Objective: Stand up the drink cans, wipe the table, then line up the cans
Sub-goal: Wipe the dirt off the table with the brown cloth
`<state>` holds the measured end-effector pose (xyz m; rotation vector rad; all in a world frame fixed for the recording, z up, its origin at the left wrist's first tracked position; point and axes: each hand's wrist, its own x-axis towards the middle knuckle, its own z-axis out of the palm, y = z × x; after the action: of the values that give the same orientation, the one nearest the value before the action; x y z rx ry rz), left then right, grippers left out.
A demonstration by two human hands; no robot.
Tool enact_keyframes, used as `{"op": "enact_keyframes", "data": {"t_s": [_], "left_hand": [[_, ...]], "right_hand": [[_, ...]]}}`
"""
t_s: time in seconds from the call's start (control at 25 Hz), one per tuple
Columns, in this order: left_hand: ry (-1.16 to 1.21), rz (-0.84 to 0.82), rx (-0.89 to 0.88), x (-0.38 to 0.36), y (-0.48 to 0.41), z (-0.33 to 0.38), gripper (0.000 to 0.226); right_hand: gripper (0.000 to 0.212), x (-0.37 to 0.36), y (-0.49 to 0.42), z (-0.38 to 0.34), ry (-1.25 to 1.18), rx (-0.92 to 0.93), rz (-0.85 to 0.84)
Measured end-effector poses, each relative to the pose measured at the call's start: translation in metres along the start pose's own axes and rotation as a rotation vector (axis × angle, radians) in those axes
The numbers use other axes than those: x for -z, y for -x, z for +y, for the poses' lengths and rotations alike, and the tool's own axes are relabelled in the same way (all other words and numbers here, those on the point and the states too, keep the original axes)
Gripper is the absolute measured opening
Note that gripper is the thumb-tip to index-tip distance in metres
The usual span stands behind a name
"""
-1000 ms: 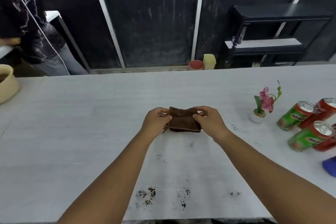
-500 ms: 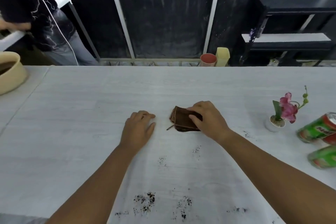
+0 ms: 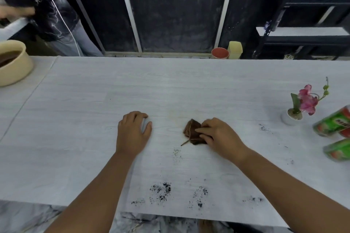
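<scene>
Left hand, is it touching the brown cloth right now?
Apart. The head view shows the left hand flat on the table, with bare tabletop between it and the brown cloth.

Single head-worn wide-angle view, looking forward and down across the white table (image 3: 94, 100) from its near edge. Both forearms enter from the bottom. Far edge and dark wall (image 3: 176, 9) fill the top; edges curve.
</scene>
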<state>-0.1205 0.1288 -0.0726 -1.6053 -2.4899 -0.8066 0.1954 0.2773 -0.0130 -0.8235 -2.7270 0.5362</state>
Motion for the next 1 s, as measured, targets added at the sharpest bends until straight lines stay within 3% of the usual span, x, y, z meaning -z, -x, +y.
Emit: {"op": "enact_keyframes", "data": {"t_s": [0.2,0.32,0.44,0.56,0.8,1.0], "left_hand": [[0.001,0.015,-0.001,-0.001,0.000,0.000,0.029],[0.007,0.010,0.004,-0.002,0.000,-0.002,0.029],[0.005,0.009,0.006,-0.003,0.000,-0.002,0.028],[0.010,0.007,0.009,-0.003,0.000,-0.002,0.028],[0.009,0.008,-0.001,-0.003,-0.001,-0.003,0.029],[0.002,0.024,-0.008,-0.004,0.000,-0.003,0.030]], "right_hand": [[0.027,-0.005,0.057,-0.023,-0.135,0.059,-0.043],[0.026,0.008,0.032,-0.009,-0.210,-0.040,0.050],[0.026,0.021,-0.020,0.022,-0.123,-0.159,0.172],[0.027,0.014,-0.043,0.038,-0.047,-0.236,0.067],[0.023,-0.005,0.014,0.009,-0.129,-0.154,0.152],[0.025,-0.001,0.057,-0.013,-0.221,-0.077,0.034]]}}
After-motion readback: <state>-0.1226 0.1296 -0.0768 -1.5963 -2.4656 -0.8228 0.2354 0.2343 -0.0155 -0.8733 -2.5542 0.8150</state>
